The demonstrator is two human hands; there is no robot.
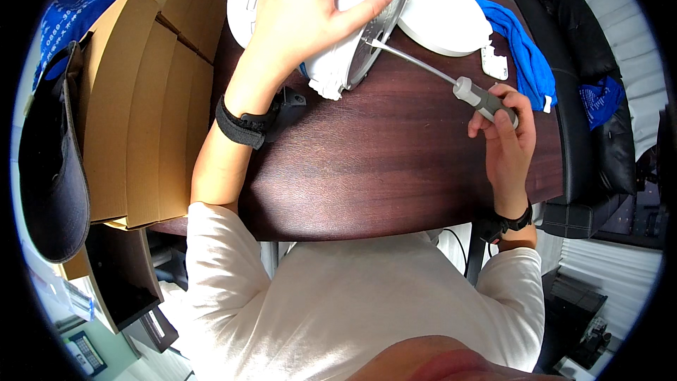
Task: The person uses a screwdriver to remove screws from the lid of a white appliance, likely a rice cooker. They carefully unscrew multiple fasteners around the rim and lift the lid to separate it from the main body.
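My left hand (303, 10) lies flat with spread fingers on a white round appliance (352, 49) tipped on its side on the dark wooden table (367, 169). The appliance's metal underside (384, 25) faces right. My right hand (504, 134) grips the grey handle of a screwdriver (486, 102). Its long metal shaft runs up and left, and the tip touches the metal underside. A white round lid or disc (444, 14) lies just behind the screwdriver shaft.
Several flat cardboard boxes (141, 99) are stacked on the table's left side, with a dark cap (53, 169) beside them. A blue cloth (522, 49) lies at the right table edge, near a small white part (495, 62). A black chair (599, 113) stands to the right.
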